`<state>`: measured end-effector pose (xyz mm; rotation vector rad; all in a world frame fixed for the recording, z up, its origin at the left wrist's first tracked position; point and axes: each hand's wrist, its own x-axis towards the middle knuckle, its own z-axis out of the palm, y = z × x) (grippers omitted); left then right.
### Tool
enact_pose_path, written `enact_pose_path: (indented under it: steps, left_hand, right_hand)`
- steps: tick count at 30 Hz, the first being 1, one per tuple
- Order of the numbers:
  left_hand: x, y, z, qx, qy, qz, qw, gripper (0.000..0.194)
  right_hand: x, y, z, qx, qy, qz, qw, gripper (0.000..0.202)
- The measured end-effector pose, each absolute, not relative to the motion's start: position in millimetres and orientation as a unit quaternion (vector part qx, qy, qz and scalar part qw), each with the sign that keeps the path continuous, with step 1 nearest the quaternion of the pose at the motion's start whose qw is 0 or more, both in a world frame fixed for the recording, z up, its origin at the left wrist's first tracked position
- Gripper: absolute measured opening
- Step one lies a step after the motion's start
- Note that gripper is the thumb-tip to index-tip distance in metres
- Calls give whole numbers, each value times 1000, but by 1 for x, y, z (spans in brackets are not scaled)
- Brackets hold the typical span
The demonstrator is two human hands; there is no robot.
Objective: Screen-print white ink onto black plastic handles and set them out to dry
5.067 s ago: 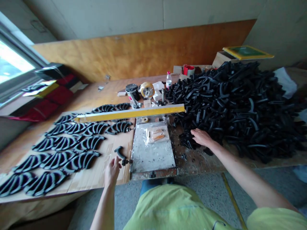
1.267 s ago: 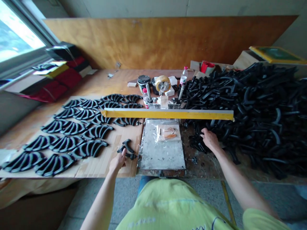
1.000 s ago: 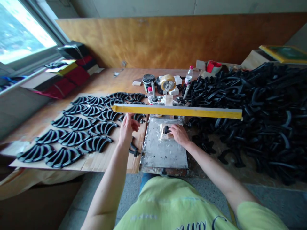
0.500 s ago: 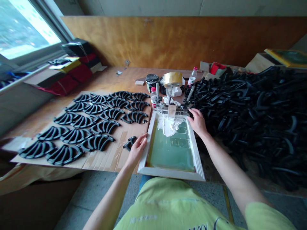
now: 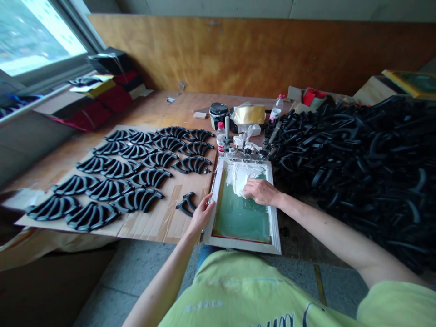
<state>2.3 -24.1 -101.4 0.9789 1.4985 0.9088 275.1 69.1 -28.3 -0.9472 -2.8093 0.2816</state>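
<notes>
A screen-printing frame point(image 5: 276, 236) with a green mesh point(image 5: 240, 222) lies in front of me, held by a metal hinge clamp point(image 5: 245, 156) at its far end. White ink point(image 5: 236, 177) is smeared thickly over the far part of the mesh. My left hand point(image 5: 203, 211) grips the frame's left side, fingers at its edge. Over the mesh, my right hand point(image 5: 261, 191) is closed at the ink, apparently on a squeegee that its fingers mostly hide. One curved black plastic part point(image 5: 186, 205) rests on the cardboard left of the frame.
Rows of curved black parts point(image 5: 117, 190) cover the cardboard sheet point(image 5: 175, 204) at left. A large heap of black parts point(image 5: 357, 154) fills the right side. Behind the frame stand bottles point(image 5: 220, 138), a dark tub point(image 5: 218, 113) and a tape roll point(image 5: 250, 114).
My right hand has left the frame's far right corner and moved inward over the inked mesh, closing there. The frame's near end has dropped slightly. The squeegee no longer stands at the far end.
</notes>
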Motion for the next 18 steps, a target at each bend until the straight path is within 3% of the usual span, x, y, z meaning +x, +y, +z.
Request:
enact_pose_path:
  steps: [4,10,15,18]
  left_hand:
    - [3,-25,-96,394,630,389,545,68]
    - [6,-25,-80,375,617,390,571,71]
    - [0,-21,-34,374,587,397,597,73]
    - [-3,-6,3,390,568,422,589,60]
  right_hand:
    - [272,68,-34,-395,-905,66,144,12]
    - [269,64,-40,-381,-904,75,177,13]
    - [269,126,-2,-535,-821,68,190,50]
    - [301,155,10,-608,-763,65,211,48]
